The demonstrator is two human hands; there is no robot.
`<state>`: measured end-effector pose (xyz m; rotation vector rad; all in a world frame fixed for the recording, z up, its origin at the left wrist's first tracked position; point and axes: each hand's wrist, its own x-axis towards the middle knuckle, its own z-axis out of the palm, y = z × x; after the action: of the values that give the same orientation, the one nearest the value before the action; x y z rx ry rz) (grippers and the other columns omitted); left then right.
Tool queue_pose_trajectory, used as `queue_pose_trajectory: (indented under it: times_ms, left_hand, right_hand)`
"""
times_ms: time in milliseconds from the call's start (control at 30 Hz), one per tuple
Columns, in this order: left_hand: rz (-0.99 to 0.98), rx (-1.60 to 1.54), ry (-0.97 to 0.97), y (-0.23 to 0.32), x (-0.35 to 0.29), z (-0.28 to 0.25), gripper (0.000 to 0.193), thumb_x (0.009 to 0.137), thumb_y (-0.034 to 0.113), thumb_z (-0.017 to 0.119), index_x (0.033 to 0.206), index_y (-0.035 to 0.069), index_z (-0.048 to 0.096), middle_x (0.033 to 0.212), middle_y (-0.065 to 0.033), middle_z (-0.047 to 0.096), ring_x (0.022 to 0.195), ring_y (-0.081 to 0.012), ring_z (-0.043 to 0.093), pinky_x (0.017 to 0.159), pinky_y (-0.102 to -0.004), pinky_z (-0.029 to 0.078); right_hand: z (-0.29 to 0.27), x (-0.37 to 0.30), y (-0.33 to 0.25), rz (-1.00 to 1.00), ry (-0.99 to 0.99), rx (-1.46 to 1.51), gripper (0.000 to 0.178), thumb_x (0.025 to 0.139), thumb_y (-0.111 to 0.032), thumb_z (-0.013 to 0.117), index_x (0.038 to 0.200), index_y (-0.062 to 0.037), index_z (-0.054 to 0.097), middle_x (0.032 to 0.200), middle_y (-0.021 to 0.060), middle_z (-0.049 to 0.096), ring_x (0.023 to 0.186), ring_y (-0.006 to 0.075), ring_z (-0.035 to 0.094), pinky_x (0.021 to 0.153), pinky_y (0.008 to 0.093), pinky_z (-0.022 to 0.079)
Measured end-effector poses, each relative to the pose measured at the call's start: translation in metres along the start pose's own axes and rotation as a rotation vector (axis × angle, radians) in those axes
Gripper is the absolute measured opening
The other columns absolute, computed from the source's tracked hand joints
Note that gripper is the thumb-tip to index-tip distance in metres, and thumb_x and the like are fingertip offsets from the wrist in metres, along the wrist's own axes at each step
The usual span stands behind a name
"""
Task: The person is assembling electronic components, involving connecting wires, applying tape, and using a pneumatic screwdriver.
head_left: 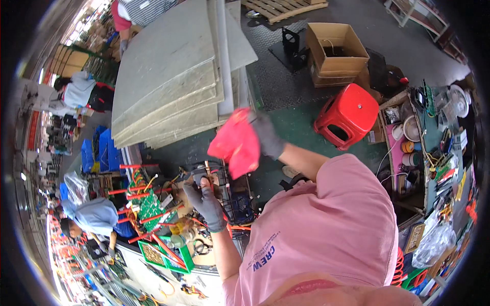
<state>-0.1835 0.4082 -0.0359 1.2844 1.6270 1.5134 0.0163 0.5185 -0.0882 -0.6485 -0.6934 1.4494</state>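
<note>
The gloved right hand is clamped on a red cloth at its nine o'clock, fingertips partly hidden. At seven, the gloved left hand is beside dark clutter; its grip I cannot tell. Farther, at ten, stacked grey boards are cut off above.

The cloth is bright pinkish red, soft and crumpled, its surface creased and its outline uneven. The right hand, in a dark grey glove, grips it at the upper right edge. It is held up in loose folds, with one flap spreading left and another drooping lower.
</note>
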Motion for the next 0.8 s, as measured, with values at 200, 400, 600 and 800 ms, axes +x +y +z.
queue_pose_trajectory:
  times_ms: [200, 400, 600, 800]
  left_hand:
    - [-0.156, -0.129, -0.002, -0.007, 0.003, 0.022, 0.014, 0.092, 0.022, 0.056, 0.092, 0.011, 0.047, 0.068, 0.0001, 0.049, 0.048, -0.0095, 0.045, 0.04, -0.0222, 0.035]
    - [-0.273, -0.214, 0.092, 0.015, 0.008, 0.035, 0.013, 0.091, 0.021, 0.057, 0.096, 0.011, 0.051, 0.077, 0.0035, 0.05, 0.061, -0.0051, 0.044, 0.048, -0.0195, 0.035]
    - [-0.261, -0.169, 0.336, 0.053, 0.008, 0.057, 0.017, 0.095, 0.026, 0.051, 0.097, 0.009, 0.048, 0.059, -0.0014, 0.045, 0.044, -0.0116, 0.045, 0.038, -0.0231, 0.032]
    - [-0.261, -0.184, 0.223, 0.068, 0.0, 0.071, 0.018, 0.095, 0.026, 0.051, 0.101, 0.009, 0.049, 0.061, -0.0017, 0.048, 0.047, -0.0117, 0.047, 0.041, -0.0242, 0.035]
  right_hand:
    - [-0.23, 0.069, -0.076, -0.103, 0.191, 0.506, 0.031, 0.094, -0.035, 0.048, 0.109, -0.0091, 0.057, 0.105, 0.0076, 0.063, 0.097, 0.0224, 0.059, 0.09, 0.0374, 0.047]
    - [-0.469, 0.11, -0.141, -0.31, 0.947, -0.239, 0.046, 0.094, -0.042, 0.047, 0.112, -0.0015, 0.061, 0.109, 0.0101, 0.062, 0.093, 0.0199, 0.059, 0.084, 0.0351, 0.046]
    - [-0.479, 0.078, -0.209, -0.313, 1.14, 0.014, 0.052, 0.092, -0.043, 0.049, 0.122, 0.0002, 0.055, 0.115, 0.0098, 0.06, 0.098, 0.0209, 0.059, 0.085, 0.0357, 0.048]
    - [-0.424, 0.025, -0.275, -0.374, 0.557, 0.29, 0.039, 0.095, -0.036, 0.047, 0.119, -0.0061, 0.053, 0.117, 0.011, 0.06, 0.107, 0.0271, 0.058, 0.095, 0.0446, 0.046]
